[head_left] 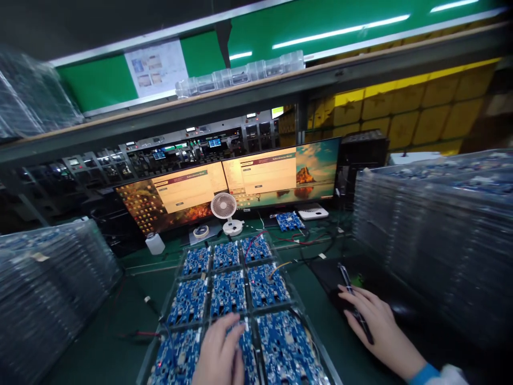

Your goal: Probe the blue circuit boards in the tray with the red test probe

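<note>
My left hand [219, 350] rests over the front middle circuit board [249, 347] in a clear tray [294, 293]. Its fingers are loosely bent and a little apart, with no object visible in them. The tray holds several blue boards in a grid, such as a circuit board [267, 284] with a yellow wire on it. To the right, my right hand [379, 329] holds a dark pen [348, 280] between its fingers, above a black mouse pad [323, 272]. A small red light shows on the front left board [176, 355].
Tall stacks of clear trays flank the bench: a left stack [52, 299] and a right stack [433, 230]. Behind stand two monitors [280, 174], a white fan [224, 206], a tape roll [201, 231], a white bottle [155, 244] and a loose board [289, 221]. Cables cross the green bench.
</note>
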The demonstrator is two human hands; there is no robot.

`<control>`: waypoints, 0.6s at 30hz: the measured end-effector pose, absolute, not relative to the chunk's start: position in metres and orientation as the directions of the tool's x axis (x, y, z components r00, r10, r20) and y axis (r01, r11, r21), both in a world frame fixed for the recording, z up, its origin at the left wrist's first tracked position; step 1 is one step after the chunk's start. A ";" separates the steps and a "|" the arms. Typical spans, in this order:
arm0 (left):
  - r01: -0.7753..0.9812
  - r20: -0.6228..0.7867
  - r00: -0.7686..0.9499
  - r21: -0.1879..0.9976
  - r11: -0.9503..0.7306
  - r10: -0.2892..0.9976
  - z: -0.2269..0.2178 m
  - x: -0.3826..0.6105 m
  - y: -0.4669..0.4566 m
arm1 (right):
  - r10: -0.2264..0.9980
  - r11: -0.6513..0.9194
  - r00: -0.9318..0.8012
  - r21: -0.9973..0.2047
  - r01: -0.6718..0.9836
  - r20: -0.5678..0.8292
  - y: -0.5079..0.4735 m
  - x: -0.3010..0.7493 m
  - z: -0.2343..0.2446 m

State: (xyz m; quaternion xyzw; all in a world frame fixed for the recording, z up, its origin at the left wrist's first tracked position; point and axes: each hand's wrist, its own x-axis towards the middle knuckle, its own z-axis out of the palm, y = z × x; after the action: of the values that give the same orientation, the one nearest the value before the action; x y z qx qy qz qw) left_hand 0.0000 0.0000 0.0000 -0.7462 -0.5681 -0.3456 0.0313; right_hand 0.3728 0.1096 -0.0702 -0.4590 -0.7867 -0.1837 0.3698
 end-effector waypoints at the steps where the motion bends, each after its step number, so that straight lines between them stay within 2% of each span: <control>1: 0.851 0.525 0.116 0.385 -0.357 0.843 0.009 0.000 0.020 | 0.585 0.520 -0.304 -0.060 0.852 0.752 0.109 0.372 -0.069; 3: 0.809 0.454 0.097 0.482 -0.336 0.886 0.022 0.002 0.065 | 0.578 0.534 -0.299 -0.074 0.842 0.760 0.108 0.371 -0.068; 6: 0.770 0.267 -0.046 0.623 -0.136 0.963 0.026 0.009 0.128 | 0.568 0.546 -0.288 -0.091 0.833 0.771 0.108 0.372 -0.065; 9: 0.861 0.099 -0.107 0.506 0.043 0.989 0.016 0.018 0.175 | 0.565 0.556 -0.283 -0.104 0.825 0.775 0.107 0.373 -0.064; 18: 0.932 -0.004 -0.032 0.361 0.031 0.999 0.000 0.024 0.211 | 0.575 0.594 -0.298 -0.138 0.793 0.762 0.104 0.371 -0.063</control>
State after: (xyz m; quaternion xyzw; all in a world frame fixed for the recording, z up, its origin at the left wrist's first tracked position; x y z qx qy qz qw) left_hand 0.0238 0.2111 -0.0004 -0.6836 -0.7064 -0.1305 -0.1290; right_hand 0.3713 0.1044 -0.0632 -0.4304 -0.7943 -0.1338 0.4074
